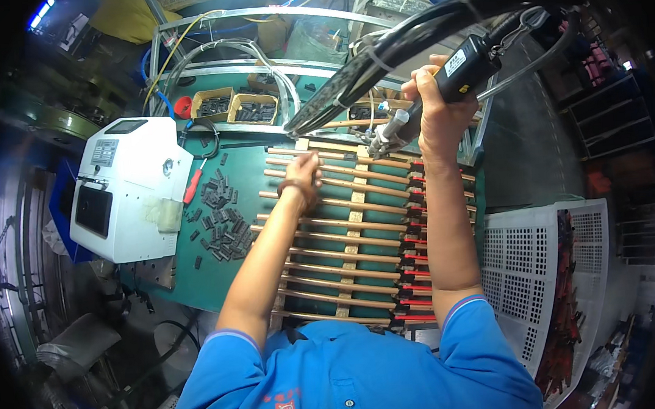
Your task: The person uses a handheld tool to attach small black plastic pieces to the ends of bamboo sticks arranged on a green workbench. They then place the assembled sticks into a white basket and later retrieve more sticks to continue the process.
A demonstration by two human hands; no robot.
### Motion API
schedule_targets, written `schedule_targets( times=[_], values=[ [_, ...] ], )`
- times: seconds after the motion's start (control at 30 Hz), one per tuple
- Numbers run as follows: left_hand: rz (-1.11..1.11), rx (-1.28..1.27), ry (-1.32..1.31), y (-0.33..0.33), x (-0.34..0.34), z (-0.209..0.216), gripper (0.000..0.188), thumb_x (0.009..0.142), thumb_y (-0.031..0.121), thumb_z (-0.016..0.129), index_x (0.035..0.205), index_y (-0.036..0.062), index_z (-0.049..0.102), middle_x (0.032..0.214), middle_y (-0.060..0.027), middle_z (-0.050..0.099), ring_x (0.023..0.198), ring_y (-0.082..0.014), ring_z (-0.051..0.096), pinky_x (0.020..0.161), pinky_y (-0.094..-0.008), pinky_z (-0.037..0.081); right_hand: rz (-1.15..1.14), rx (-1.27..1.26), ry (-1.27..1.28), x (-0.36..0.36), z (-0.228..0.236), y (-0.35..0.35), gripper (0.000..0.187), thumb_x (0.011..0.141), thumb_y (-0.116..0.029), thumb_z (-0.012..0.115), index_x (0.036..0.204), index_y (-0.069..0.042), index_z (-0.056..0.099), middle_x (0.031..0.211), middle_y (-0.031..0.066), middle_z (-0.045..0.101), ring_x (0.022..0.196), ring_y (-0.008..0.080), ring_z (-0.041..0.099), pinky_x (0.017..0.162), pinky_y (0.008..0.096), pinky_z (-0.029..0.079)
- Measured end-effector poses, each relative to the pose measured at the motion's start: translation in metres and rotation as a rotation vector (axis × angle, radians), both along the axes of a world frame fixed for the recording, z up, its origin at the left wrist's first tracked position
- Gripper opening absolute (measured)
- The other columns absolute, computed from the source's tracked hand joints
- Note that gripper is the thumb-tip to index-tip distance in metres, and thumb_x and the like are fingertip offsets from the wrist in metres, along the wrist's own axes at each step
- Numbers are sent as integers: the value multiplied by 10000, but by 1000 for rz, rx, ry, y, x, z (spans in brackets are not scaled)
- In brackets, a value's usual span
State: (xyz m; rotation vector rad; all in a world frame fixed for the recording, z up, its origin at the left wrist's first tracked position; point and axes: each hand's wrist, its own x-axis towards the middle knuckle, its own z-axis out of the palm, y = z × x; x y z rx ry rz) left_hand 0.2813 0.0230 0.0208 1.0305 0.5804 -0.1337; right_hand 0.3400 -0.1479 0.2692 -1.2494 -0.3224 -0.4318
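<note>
My right hand [442, 109] is wrapped round a black electric screwdriver [461, 72], with a cable and hose at its top. The metal nose of the screwdriver points down at the far end of a row of light brown wooden sticks [359, 229]. These sticks lie crosswise, side by side, on pale slotted wooden strips [351, 241]. Black and red parts [415, 263] sit on their right ends. My left hand [304, 177] is over the left part of the farther sticks, its fingers curled together; what they hold, if anything, is hidden.
Small black pieces [226, 223] lie scattered on the green tabletop [184, 271], beside a red-handled screwdriver [194, 185] and a white machine [129, 189]. Two boxes of black pieces [254, 109] stand behind. A thick black hose [385, 52] arches overhead. At right stands a white perforated crate [525, 266].
</note>
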Motion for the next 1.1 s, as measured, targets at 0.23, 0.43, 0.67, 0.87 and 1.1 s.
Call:
schedule_targets(
  times=[0.23, 0.43, 0.67, 0.87, 1.1],
  values=[
    [37, -862, 36, -22, -130, 9, 292, 912, -19, 492, 1203, -8, 476, 1157, -144, 583, 931, -196, 631, 743, -281, 582, 13, -2, 2, -36, -6, -8, 251, 787, 64, 604, 1029, 36, 544, 758, 48, 600, 611, 109, 610, 564, 233, 513],
    [-70, -606, 208, -10, -188, 8, 164, 947, 215, 548, 1062, 99, 548, 937, -2, 571, 657, -44, 497, 433, -154, 355, 33, 88, 127, -77, -7, 7, 269, 763, 63, 626, 1016, 31, 539, 762, 64, 601, 565, 122, 583, 549, 254, 498],
    [355, -300, 134, 155, -253, -18, 191, 905, 254, 623, 1034, 116, 595, 809, 28, 550, 597, -50, 483, 417, -162, 341, 31, 4, 176, -122, -22, 22, 268, 789, 30, 609, 1046, 24, 534, 787, 79, 574, 631, 130, 559, 595, 265, 484],
    [357, 524, 292, 253, -252, -42, 232, 858, 117, 654, 1088, 89, 640, 772, 18, 580, 612, -89, 550, 427, -258, 400, -18, 12, 262, -136, -30, 47, 273, 800, 31, 606, 1060, 3, 528, 794, 90, 558, 642, 131, 545, 602, 243, 481],
    [31, 1797, 453, 246, -174, -88, 121, 894, 190, 515, 966, 117, 580, 946, -115, 580, 751, -314, 661, 637, -437, 534, -40, 28, 235, -113, -41, 50, 239, 799, 40, 607, 1022, 2, 530, 821, 89, 568, 662, 145, 550, 617, 266, 492]
  ],
)
